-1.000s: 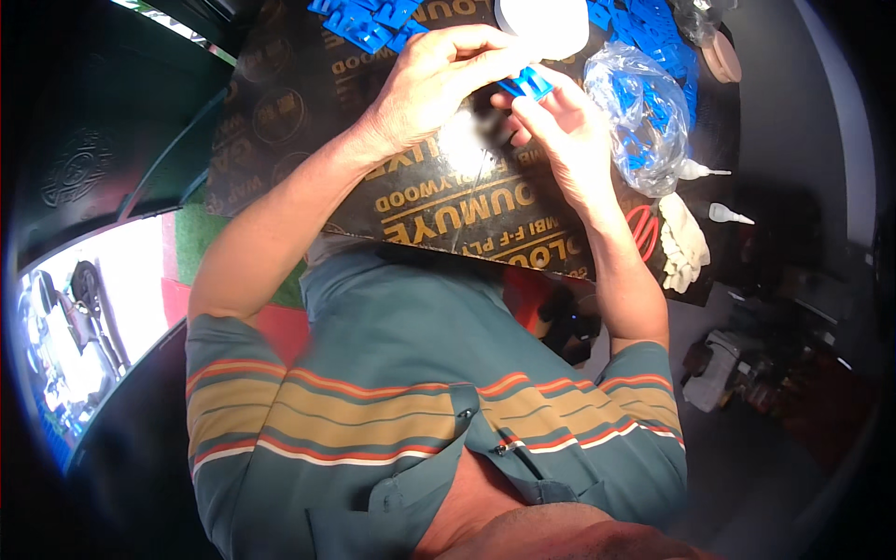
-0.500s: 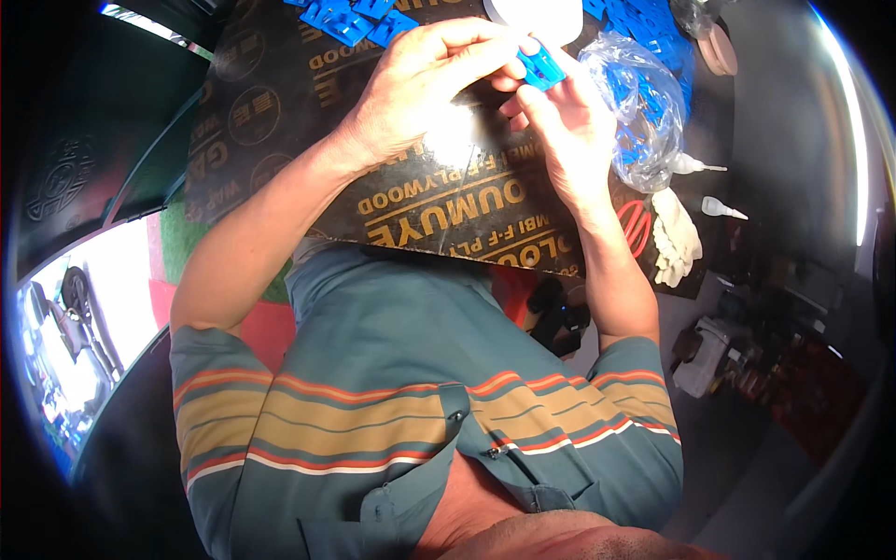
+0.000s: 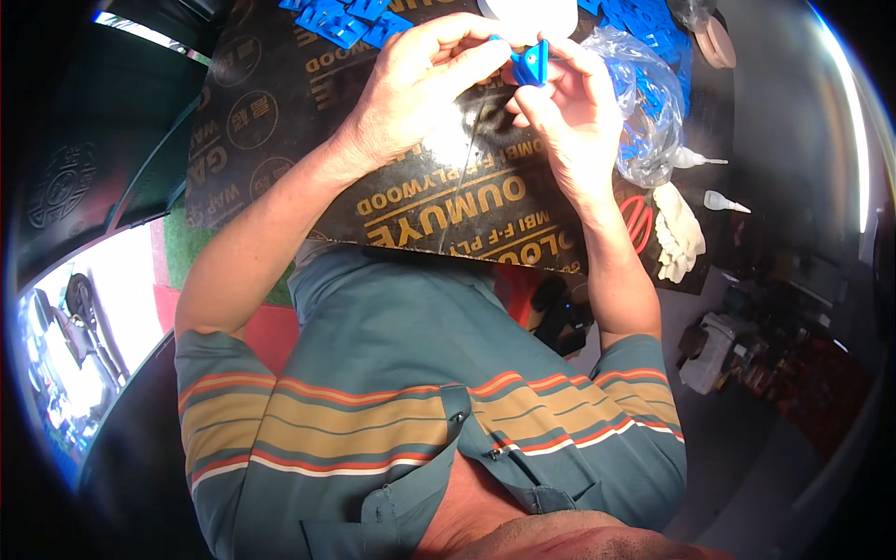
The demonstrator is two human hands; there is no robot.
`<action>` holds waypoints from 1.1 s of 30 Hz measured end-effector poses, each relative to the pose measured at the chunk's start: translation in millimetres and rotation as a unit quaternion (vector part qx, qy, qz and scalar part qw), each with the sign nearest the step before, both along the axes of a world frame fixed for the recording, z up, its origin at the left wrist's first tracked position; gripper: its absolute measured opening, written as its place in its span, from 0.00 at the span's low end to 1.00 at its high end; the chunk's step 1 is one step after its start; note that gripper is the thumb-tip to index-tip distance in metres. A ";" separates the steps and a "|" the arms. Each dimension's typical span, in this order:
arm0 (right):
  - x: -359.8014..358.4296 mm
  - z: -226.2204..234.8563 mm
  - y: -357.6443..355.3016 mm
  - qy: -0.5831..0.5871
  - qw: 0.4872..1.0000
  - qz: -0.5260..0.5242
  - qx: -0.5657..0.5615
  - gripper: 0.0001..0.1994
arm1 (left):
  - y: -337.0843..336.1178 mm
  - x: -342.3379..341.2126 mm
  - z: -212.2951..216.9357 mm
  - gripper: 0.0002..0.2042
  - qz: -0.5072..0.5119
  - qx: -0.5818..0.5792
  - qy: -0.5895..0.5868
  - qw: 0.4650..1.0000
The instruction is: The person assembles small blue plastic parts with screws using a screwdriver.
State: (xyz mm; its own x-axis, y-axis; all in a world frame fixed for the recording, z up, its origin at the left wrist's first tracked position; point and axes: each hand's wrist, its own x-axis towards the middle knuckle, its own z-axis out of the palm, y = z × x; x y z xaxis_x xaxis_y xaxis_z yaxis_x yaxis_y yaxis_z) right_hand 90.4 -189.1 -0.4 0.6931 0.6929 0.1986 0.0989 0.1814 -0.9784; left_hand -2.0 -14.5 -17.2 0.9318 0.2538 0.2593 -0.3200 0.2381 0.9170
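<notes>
Over the far part of the table, my right hand (image 3: pixel 574 112) pinches a small blue plastic part (image 3: pixel 532 63) between thumb and fingers. The part is turned with a narrow edge upright and a small round spot on its side. Close to it on the left, my left hand (image 3: pixel 411 89) is closed, thumb against index finger. A speck of blue shows at those fingertips; whether it belongs to the same part or to another piece, I cannot tell. Just beyond both hands is a white round object (image 3: pixel 537 14), cut off by the upper edge of the view.
The dark printed plywood tabletop (image 3: pixel 429 219) bears blue parts (image 3: pixel 341 23) at the far left. On the right are more blue parts (image 3: pixel 644 23), a transparent plastic bag (image 3: pixel 644 112) with blue pieces, white nozzles (image 3: pixel 723 203), red-handled scissors (image 3: pixel 637 222) and a pale glove (image 3: pixel 677 233).
The blue part has been turned in my right fingers, from its broad face to a narrower side. My left fingertips have drawn slightly left, away from it.
</notes>
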 end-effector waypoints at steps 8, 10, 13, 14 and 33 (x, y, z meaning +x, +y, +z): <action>1.9 -3.9 -0.5 -0.043 0.999 -0.009 0.014 0.29 | 2.2 -1.0 6.4 0.13 0.017 0.050 0.036 0.998; 2.4 -2.9 -2.0 -0.034 0.999 -0.012 0.006 0.29 | 1.8 -0.5 8.6 0.13 0.017 0.055 0.047 0.997; 2.2 -1.3 -1.8 -0.053 0.998 -0.025 0.006 0.28 | -0.6 0.0 7.2 0.12 0.026 0.040 0.054 0.997; 1.8 1.7 -2.0 -0.059 0.998 -0.035 0.012 0.28 | -0.3 1.0 7.2 0.11 0.027 0.048 0.056 0.997; 0.3 9.9 -9.5 -0.135 0.989 -0.035 -0.056 0.23 | -5.9 0.5 12.5 0.08 0.051 0.080 0.068 0.993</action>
